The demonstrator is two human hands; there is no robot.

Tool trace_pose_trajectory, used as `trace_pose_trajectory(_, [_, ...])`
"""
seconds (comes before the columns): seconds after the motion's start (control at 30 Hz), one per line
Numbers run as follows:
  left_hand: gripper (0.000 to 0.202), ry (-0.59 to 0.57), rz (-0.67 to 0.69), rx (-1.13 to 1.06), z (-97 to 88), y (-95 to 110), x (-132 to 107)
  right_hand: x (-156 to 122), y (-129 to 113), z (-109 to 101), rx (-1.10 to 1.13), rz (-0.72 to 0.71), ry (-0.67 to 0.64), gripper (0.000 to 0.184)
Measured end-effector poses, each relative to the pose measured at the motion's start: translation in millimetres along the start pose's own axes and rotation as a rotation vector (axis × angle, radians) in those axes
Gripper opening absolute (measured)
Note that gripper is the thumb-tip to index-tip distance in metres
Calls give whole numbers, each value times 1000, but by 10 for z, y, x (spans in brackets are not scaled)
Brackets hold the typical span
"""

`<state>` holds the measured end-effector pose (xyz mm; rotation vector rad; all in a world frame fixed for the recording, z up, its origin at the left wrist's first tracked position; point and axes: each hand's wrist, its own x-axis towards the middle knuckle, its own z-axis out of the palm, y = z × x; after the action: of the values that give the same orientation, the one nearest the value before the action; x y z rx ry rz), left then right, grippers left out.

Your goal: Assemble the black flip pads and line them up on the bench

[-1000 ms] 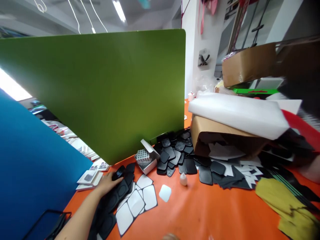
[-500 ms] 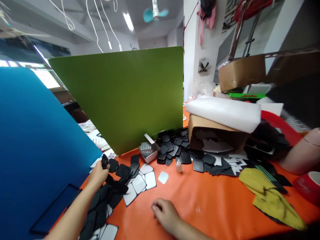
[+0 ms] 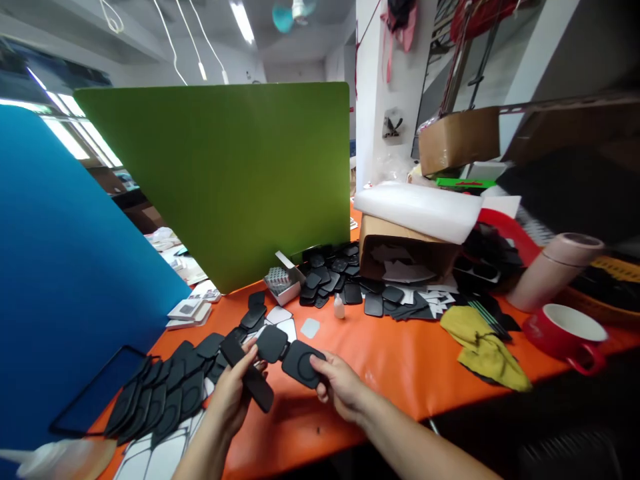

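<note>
My left hand (image 3: 233,393) is curled round one end of a black pad chain (image 3: 273,345); my right hand (image 3: 340,387) pinches the end pad, thumb on top. The chain hangs just above the orange table (image 3: 400,360), near its front edge. I judge it limp, needing both grips. Loose pads (image 3: 165,397) lie at left.

Left hand (image 3: 235,395) and right hand (image 3: 341,385) held close together, fingers curled gripping.
</note>
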<state>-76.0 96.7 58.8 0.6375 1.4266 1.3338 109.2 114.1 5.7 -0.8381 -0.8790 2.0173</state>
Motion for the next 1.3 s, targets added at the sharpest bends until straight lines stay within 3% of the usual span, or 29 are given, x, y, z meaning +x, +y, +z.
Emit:
trace_pose_trajectory(0.07, [41, -52, -102, -133, 40, -188, -103, -207, 37, -148, -165, -98, 156, 37])
trace_pose_trajectory(0.17, [43, -247, -316, -403, 93, -403, -253, -513, 83, -396, -685, -374, 360, 35])
trace_pose_trajectory(0.23, [47, -367, -469, -536, 145, -500, -359, -680, 96, -511, -1030, -456, 351, 35])
trace_pose_trajectory(0.3, [51, -466, -568, -581, 215, -575, -463, -780, 73, -532, -1208, -441, 276, 37])
trace_pose_trajectory(0.47, [65, -681, -731, -561, 428, -769, -685, -675, -167, -204, -1063, -440, 233, 33])
trace_pose_trajectory(0.57, [72, -651, -794, -419, 496, -847, -831, -518, -312, 15, -1253, -417, 156, 31])
trace_pose_trajectory(0.63, [70, -612, -799, -374, 486, -839, -950, -459, -360, 80, -1414, -403, 204, 37])
trace_pose_trajectory(0.73, [46, -690, -763, -303, 410, -781, -1125, -448, -363, 59, -1499, -384, 285, 45])
trace_pose_trajectory(0.87, [47, -815, -659, -196, 339, -767, -1255, -464, -306, -45, -1401, -269, 122, 55])
trace_pose_trajectory(0.97, [47, -820, -630, -204, 352, -807, -1268, -437, -272, -96, -1282, -197, 36, 56])
trace_pose_trajectory(1.2, [53, -809, -611, -191, 392, -867, -1276, -335, -223, -159, -1161, -152, -32, 56])
trace_pose_trajectory(1.3, [36, -737, -542, -44, 284, -858, -1193, -275, -221, -225, -1208, -159, 37, 55])
